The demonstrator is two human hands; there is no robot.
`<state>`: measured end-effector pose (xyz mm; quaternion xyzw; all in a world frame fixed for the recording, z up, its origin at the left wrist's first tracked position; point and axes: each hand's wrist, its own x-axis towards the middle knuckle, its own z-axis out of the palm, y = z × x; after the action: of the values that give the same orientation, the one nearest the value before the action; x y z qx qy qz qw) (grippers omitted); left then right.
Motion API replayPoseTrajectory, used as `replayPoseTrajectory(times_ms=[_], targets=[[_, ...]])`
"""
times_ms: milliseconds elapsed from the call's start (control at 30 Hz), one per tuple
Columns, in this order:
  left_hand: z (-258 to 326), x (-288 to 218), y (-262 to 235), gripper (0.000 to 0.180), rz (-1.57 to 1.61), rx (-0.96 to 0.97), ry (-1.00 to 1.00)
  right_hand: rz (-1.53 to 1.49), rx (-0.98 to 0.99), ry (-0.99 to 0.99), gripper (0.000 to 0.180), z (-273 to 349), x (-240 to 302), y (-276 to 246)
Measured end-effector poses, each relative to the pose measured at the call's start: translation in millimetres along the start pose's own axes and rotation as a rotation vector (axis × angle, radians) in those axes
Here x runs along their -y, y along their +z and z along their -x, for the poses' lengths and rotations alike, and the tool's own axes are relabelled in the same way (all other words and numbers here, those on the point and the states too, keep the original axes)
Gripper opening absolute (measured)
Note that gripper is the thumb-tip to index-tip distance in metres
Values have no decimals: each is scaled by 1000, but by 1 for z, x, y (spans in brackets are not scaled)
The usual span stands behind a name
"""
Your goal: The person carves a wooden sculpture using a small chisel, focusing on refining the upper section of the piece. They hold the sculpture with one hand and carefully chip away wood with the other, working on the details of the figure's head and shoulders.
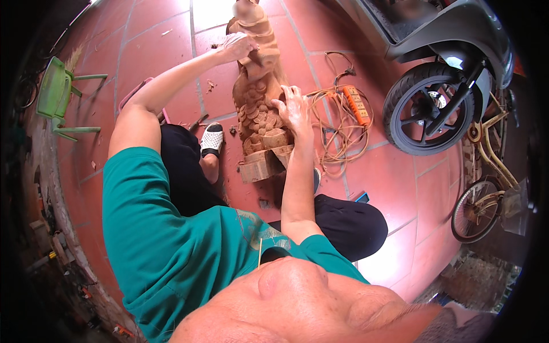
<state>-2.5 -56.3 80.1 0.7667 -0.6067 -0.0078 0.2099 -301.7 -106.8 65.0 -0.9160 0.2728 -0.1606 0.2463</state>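
A carved wooden statue (260, 111) lies lengthwise on the floor in front of me, with rounded carved forms along its middle and a blocky base toward me. My left hand (237, 47) is at its upper part, fingers bent and pressed together against the wood. Whatever those fingers pinch, if anything, is too small to make out. Lower down, my right hand (295, 111) rests against the statue's right side, its fingers spread and touching the carving.
An orange power strip (357, 106) with a coiled cord (337, 140) lies right of the statue. Beyond stands a motorbike's front wheel (430, 107), with a bicycle wheel (477, 210) nearer. A green plastic stool (54, 94) is at left. Wood chips (211, 86) litter the red tiles.
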Motion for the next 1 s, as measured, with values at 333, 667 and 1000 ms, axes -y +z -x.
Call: replayPoseTrajectory(times_ms=[333, 667, 1000], targets=[[1, 5, -1, 24, -65, 76, -26, 16, 4, -23, 50, -1, 6, -2], [1, 9, -4, 21, -78, 31, -37, -11, 24, -15, 51, -4, 5, 5], [5, -5, 0, 19, -126, -85, -2, -12, 56, 14, 51, -4, 6, -1]])
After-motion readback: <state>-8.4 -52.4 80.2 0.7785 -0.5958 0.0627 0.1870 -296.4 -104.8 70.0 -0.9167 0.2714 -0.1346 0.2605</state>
